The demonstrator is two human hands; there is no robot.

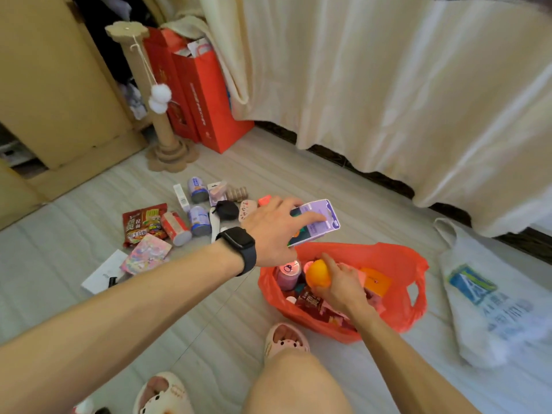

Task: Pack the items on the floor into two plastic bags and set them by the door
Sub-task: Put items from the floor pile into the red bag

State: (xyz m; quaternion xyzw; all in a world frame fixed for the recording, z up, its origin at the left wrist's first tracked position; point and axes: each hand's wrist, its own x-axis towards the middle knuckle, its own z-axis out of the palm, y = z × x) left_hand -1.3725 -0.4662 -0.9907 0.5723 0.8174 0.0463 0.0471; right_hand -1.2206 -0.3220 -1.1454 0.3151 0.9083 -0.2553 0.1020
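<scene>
A red plastic bag (397,264) sits open on the floor in front of me with packets and a pink can inside. My right hand (343,286) is down in the bag, gripping an orange (318,273). My left hand (276,231), with a black watch on the wrist, holds a purple flat package (324,218) just above the bag's far rim. A white plastic bag (484,297) with blue print lies flat to the right. Several items remain on the floor at left: a red noodle packet (142,222), two blue cans (198,219), a pink card pack (146,255).
A cardboard cat scratching post (162,127) and red paper bags (206,97) stand behind the items. A cream bed skirt (403,85) hangs along the right. A white box (103,271) lies near left. My slippered feet (285,342) are close to the red bag.
</scene>
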